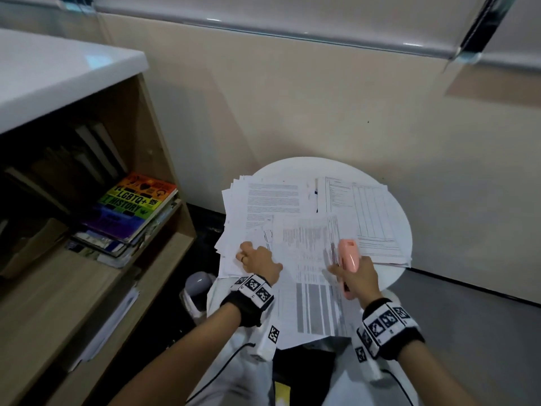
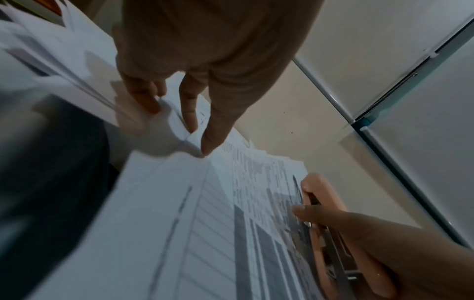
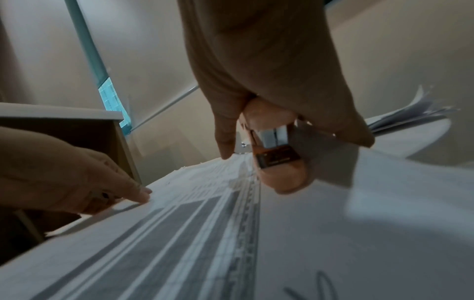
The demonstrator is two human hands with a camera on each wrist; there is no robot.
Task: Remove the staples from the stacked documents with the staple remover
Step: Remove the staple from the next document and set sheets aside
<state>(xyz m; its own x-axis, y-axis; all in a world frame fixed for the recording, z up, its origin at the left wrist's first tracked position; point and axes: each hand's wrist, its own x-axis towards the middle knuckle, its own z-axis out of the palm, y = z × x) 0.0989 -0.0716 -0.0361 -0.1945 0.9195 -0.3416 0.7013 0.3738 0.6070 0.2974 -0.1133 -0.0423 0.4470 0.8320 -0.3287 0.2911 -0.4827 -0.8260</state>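
Nearest me, the gridded top sheet (image 1: 319, 306) hangs off the near edge of the round white table (image 1: 404, 224) over my lap, its long axis running straight away from me toward the wall. My right hand (image 1: 355, 281) sits on that sheet's right margin, fingers and thumb wrapped round the pink staple remover (image 1: 347, 256), nose pointing away along the sheet's length, metal underside facing the paper. In the right wrist view the tool's tip hovers just above the page, right at the printed column, and I can't make out a staple there: too blurred.

Across the page, my left hand (image 1: 256, 257) lies on the sheet's left side, fingertips (image 2: 206, 148) pressing straight down on the paper, one fingertip lifting a corner edge further left; nothing is clasped, it only pins the sheet. So the tool hand is on the right margin and the steadying hand on the left, level with each other, the page spanning between.

My guess is the staple lies ahead of the tool's nose, toward the sheet's far end, so the right hand is the one to slide forward along that axis.

Beyond, the stacked documents (image 1: 272, 197) fan over the table's left edge, another pile (image 1: 363, 206) toward the far right edge
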